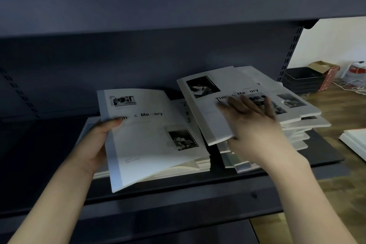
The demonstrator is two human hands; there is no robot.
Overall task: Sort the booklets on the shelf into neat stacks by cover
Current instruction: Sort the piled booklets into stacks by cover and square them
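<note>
**Q:** On the dark shelf (257, 182), what is shown, and where do the booklets lie?

**A:** Two groups are shown. A fairly squared left stack (178, 167) is seen low on the shelf; a looser, fanned right pile (301, 130) is seen just beside it, its members skewed at differing angles. A booklet (150, 134) titled "Time & Memory" is held tilted above the left stack, its near corner raised. A second booklet (206, 113) of like cover is lifted at the top of the right pile.

**Q:** How is each grip set?

**A:** The left hand (97, 144) is closed on the spine edge of the tilted booklet, thumb on the cover, fingers hidden beneath. The right hand (255, 125) is laid on the second booklet with fingers spread over the cover; the thumb appears to be tucked under the near edge, so a pinch is judged likely, though blur prevents certainty.

**Q:** How far is the sorting judged to have gone?

**A:** Roughly midway. One stack is formed and matched by cover; the held booklet is not yet set down. The right pile remains unsquared, and covers lower in it cannot be read.
</note>
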